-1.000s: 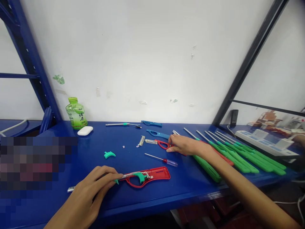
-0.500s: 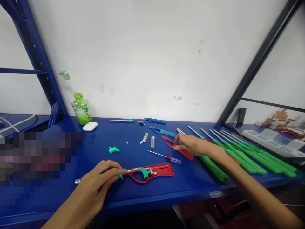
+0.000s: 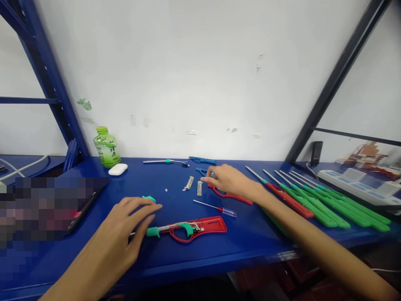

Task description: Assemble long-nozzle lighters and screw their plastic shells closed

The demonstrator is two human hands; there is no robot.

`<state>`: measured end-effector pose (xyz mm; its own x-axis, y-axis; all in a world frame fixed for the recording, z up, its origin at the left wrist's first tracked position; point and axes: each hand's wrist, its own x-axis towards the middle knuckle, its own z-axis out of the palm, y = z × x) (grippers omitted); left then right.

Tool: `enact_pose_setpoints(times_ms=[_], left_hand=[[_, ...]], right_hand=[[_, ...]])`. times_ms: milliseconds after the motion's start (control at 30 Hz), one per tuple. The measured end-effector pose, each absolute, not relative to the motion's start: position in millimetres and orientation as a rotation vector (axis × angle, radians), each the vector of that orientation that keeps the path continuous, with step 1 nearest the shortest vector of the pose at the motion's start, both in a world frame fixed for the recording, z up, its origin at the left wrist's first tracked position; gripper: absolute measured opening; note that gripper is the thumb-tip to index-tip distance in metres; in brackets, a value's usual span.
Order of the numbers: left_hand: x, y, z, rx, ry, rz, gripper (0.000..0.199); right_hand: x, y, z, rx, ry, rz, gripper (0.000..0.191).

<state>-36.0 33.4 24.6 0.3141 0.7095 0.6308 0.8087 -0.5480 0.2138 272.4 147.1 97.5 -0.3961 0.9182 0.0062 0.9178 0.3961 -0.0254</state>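
Observation:
A red half shell (image 3: 216, 224) lies open near the table's front edge, with a green trigger (image 3: 188, 228), thin wires and a metal tube running left from it. Above the tube's green collar (image 3: 153, 232) is my left hand (image 3: 127, 225), thumb and fingers apart, holding nothing. My right hand (image 3: 225, 180) reaches over a blue shell (image 3: 203, 171) and the other red shell (image 3: 233, 196); its fingers are bent, and what they may touch is hidden. Two small clear parts (image 3: 189, 183), (image 3: 199, 188) lie left of my right fingertips. Below them is a screwdriver (image 3: 228, 212).
Several green lighters (image 3: 338, 205) and a red one (image 3: 290, 199) lie at the right. A green bottle (image 3: 107, 147) and a white case (image 3: 118, 169) stand at the back left. Along the back lie a metal tube (image 3: 156, 161) and a blue shell piece (image 3: 203, 159).
My left hand has let go of the metal tube and its fingers have opened. My right hand has moved left, and the red shell beneath it has shifted and turned.

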Motion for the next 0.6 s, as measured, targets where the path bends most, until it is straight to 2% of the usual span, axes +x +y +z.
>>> enact_pose_setpoints(times_ms=[100, 300, 400, 600], left_hand=[[-27.7, 62.1, 46.4, -2.539, -1.488, -0.717, 0.039], [17.0, 121.8, 60.9, -2.652, -1.546, -0.427, 0.023], [30.5, 141.0, 53.1, -2.683, -1.628, -0.356, 0.032], [33.4, 159.1, 42.0, -2.770, -1.732, -0.336, 0.035]], right_hand=[[239.9, 151.1, 89.9, -1.764, -2.633, -0.015, 0.043], [230.7, 154.8, 88.0, -1.823, -2.652, -0.037, 0.033], [251.3, 149.4, 97.9, -1.809, -2.577, -0.041, 0.030], [302.3, 117.2, 126.5, -1.696, -2.323, -0.015, 0.032]])
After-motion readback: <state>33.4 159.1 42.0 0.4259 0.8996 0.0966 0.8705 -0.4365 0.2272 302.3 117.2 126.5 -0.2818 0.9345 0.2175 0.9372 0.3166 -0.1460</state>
